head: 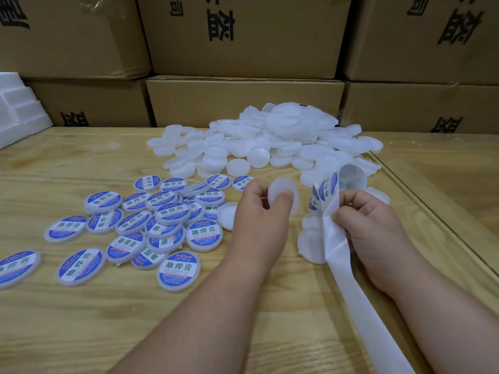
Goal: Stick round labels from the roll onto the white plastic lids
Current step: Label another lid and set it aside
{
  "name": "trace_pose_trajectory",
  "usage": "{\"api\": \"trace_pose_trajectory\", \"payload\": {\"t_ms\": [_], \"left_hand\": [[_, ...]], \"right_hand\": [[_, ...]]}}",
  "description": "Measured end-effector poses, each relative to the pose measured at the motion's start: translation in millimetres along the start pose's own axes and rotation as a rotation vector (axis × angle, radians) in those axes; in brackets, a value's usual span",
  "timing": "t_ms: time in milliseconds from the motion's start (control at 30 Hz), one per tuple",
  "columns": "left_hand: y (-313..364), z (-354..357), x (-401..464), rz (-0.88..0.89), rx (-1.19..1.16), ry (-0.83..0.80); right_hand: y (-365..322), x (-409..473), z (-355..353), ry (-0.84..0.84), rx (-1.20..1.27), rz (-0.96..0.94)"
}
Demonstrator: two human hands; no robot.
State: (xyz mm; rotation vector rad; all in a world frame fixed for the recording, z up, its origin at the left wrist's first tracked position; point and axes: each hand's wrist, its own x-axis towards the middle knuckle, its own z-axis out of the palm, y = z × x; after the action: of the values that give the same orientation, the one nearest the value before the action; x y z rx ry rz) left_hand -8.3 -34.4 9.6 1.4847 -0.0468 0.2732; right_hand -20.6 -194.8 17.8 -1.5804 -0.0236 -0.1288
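My left hand (260, 211) pinches a bare white lid (285, 186) upright at the table's middle. Just right of it, my right hand (370, 220) grips the label strip (328, 195), whose top curls over with blue round labels showing. The spent white backing (351, 287) trails down toward the bottom edge. A heap of unlabelled white lids (270, 141) lies behind the hands. Several labelled lids (151, 225) with blue and white stickers are spread to the left.
Cardboard boxes (243, 101) are stacked as a wall behind the wooden table (81, 319). White foam pieces (19, 109) sit at the far left. A few bare lids (310, 244) lie under the strip. A table seam (437, 220) runs along the right.
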Motion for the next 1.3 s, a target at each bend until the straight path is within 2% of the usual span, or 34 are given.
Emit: {"api": "trace_pose_trajectory", "payload": {"t_ms": [267,533,667,1033,1300], "left_hand": [[2.1,3.4,-2.0,0.018,-0.034,-0.016],[3.8,6.9,-7.7,0.119,0.133,-0.223],[3.6,5.9,-6.7,0.119,0.12,-0.186],[0.1,6.2,-3.6,0.103,0.088,-0.116],[3.9,6.3,-4.7,0.068,0.032,-0.143]], "right_hand": [[-4.7,-5.2,3.7,-0.032,-0.046,-0.001],[-6.4,-7.7,5.5,-0.094,-0.083,-0.044],[-5.6,-9.3,6.8,-0.044,-0.093,-0.042],[-4.6,-9.7,6.5,-0.081,-0.09,0.021],[-7.3,-9.8,4.6,-0.148,0.004,0.004]]}}
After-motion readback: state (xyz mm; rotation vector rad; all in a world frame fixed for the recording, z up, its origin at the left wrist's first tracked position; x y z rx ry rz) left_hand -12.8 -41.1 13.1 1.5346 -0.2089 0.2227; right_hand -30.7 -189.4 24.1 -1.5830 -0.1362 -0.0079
